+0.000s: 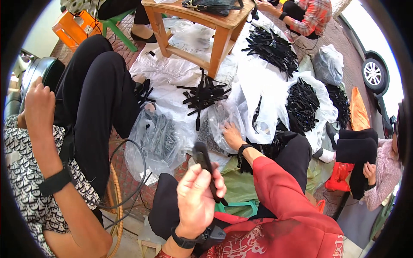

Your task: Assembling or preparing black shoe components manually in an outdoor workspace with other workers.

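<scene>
My left hand point(197, 195) is raised close to me, its fingers closed round a slim black plastic piece point(209, 172) with a wider rounded upper end. My right hand point(232, 136) reaches forward to the mouth of a clear plastic bag point(214, 129) holding small dark parts. Its fingers look slightly apart, though the tips are partly hidden at the bag. Just beyond that bag lies a loose pile of black strip-like pieces point(204, 95) on the white sheet point(170, 96). A second clear bag point(157, 137) full of dark parts sits to the left.
A wooden stool point(218, 32) stands over the sheet. Larger heaps of black pieces point(273, 49) and an open white bag point(303, 103) lie at the right. A person's arm point(64, 202) is close on my left, beside looping cables point(140, 159). Another person point(378, 167) sits at right.
</scene>
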A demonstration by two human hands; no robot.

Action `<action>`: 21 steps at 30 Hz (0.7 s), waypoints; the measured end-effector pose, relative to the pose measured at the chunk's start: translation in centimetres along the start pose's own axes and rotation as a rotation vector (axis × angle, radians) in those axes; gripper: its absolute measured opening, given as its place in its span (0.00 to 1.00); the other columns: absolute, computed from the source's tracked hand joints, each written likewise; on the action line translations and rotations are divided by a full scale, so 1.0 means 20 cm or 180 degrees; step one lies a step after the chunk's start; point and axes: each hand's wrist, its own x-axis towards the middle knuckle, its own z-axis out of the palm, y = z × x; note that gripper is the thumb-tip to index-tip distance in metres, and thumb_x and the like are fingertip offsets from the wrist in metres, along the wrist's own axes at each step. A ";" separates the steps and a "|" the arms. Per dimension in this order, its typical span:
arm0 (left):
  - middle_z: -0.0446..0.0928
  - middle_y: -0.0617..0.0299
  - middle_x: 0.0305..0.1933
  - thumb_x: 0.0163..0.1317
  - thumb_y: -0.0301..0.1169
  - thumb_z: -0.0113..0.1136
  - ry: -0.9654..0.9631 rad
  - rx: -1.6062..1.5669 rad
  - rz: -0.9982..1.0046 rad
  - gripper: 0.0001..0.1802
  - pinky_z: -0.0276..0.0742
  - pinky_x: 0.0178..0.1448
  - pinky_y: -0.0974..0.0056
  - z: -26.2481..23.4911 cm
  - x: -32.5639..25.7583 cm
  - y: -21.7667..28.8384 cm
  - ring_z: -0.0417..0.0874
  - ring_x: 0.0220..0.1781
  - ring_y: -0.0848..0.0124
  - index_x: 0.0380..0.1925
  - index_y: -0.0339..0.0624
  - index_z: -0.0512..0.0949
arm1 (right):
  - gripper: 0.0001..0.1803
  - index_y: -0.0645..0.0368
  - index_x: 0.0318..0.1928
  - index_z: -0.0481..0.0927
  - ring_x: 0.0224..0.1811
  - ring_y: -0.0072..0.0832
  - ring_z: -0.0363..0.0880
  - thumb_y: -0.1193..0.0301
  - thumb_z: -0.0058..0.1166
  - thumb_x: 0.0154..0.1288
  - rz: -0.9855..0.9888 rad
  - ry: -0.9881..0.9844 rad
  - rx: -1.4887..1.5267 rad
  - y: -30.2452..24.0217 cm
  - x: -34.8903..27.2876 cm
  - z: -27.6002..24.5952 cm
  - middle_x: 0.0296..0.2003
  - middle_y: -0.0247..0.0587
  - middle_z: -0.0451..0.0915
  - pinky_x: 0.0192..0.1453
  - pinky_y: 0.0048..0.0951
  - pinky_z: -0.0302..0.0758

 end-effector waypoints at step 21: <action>0.67 0.65 0.24 0.56 0.22 0.49 -0.0183 0.1309 0.0016 0.19 0.60 0.16 0.79 0.08 0.04 -0.16 0.67 0.20 0.82 0.49 0.40 0.62 | 0.05 0.64 0.20 0.70 0.25 0.46 0.71 0.76 0.51 0.42 0.1174 0.0620 0.1837 0.05 -0.04 -0.11 0.18 0.51 0.72 0.31 0.39 0.67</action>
